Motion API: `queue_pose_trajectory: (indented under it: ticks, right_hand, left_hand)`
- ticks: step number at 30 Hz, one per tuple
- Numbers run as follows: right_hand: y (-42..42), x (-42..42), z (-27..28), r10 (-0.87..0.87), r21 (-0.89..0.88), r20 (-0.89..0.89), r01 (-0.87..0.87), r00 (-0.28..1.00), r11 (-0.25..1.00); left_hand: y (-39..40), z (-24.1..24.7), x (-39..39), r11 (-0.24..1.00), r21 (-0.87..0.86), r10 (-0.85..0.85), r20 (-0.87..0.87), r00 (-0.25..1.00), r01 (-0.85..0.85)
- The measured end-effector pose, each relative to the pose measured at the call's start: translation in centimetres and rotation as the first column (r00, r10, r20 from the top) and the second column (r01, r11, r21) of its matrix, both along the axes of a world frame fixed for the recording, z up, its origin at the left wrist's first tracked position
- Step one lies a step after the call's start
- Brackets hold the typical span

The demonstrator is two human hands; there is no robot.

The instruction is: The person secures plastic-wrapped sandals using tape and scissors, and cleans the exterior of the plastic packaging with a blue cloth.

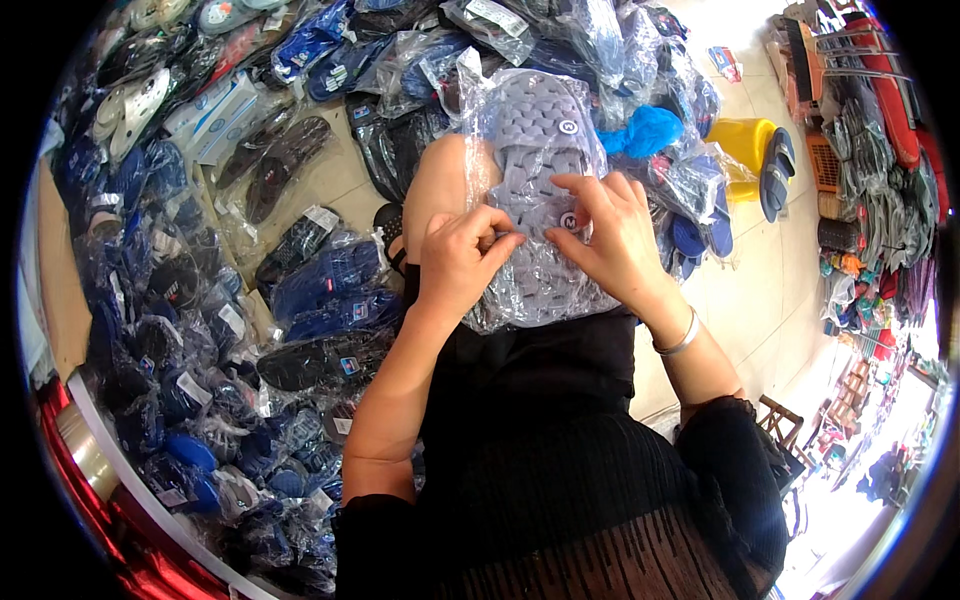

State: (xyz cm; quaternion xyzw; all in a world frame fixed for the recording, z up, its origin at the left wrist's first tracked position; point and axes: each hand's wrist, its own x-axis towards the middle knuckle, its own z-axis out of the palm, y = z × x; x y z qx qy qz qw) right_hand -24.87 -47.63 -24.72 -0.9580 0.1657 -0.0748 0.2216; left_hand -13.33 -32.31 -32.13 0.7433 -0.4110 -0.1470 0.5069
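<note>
A pair of grey slippers (pixel 536 161) with pierced, woven-looking straps lies in a clear plastic bag (pixel 517 300) across my lap. Each slipper bears a round black letter mark. My left hand (pixel 469 255) is at the bag's left side, thumb and forefinger drawn together on what looks like a fold of the film. Over the right side, my right hand (pixel 611 232) has thumb and forefinger spread apart above the lower slipper, with nothing visible between them. A silver bangle (pixel 679 335) circles my right wrist.
Bagged slippers (pixel 330 289) are heaped on the left and ahead. A blue plastic bundle (pixel 645 135) lies beyond my right hand. Farther right are a yellow stool-like object (pixel 739 154), a dark blue slipper (pixel 778 174), a broom head (pixel 802 60) and an orange basket (pixel 823 163).
</note>
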Motion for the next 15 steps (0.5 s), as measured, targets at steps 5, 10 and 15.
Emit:
queue_pose_trajectory:
  ticks: [5,10,15]
  right_hand:
    - [0.5,1.0,-0.5,-0.042,-0.106,0.159,0.059,0.986,0.993]
    - [-0.1,1.5,-1.7,-0.07,-0.001,0.09,0.07,0.994,0.998]
    - [-0.8,1.9,-2.5,-0.1,0.095,0.106,0.09,0.989,0.991]
  left_hand:
    - [0.1,-0.3,-0.1,0.998,0.049,0.031,-0.035,0.999,-0.029]
    - [0.1,-0.3,-0.2,0.997,0.064,0.035,-0.052,0.998,-0.032]
    - [0.1,-0.1,-0.3,0.998,0.054,0.046,-0.074,0.996,-0.042]
